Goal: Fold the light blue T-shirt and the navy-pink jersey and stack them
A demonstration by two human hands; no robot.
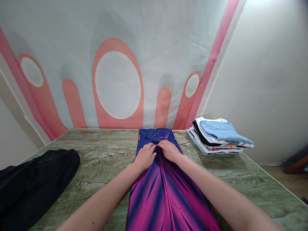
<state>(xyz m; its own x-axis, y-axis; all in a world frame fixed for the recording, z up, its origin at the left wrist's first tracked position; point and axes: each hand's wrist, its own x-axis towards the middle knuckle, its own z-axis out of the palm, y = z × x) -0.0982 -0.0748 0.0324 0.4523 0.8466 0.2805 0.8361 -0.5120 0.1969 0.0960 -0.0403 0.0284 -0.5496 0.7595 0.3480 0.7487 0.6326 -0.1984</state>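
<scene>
A purple and navy shirt (155, 199) lies lengthwise on the table in front of me, its sides folded in so that two edges meet along a pink line down the middle. Its dark blue collar end (158, 133) points to the far edge. Just below the collar, my left hand (146, 156) pinches the cloth at the left of the middle line. My right hand (169, 150) is closed on the cloth at the right, its fingertips close to those of the left. The shirt's near end runs out of view at the bottom.
On the right of the green wood-patterned table (101, 166) stands a stack of folded clothes (218, 136), light blue on top. A black garment (36, 186) lies heaped at the left. Behind the far edge rises a wall with a pink and white backdrop (117, 85).
</scene>
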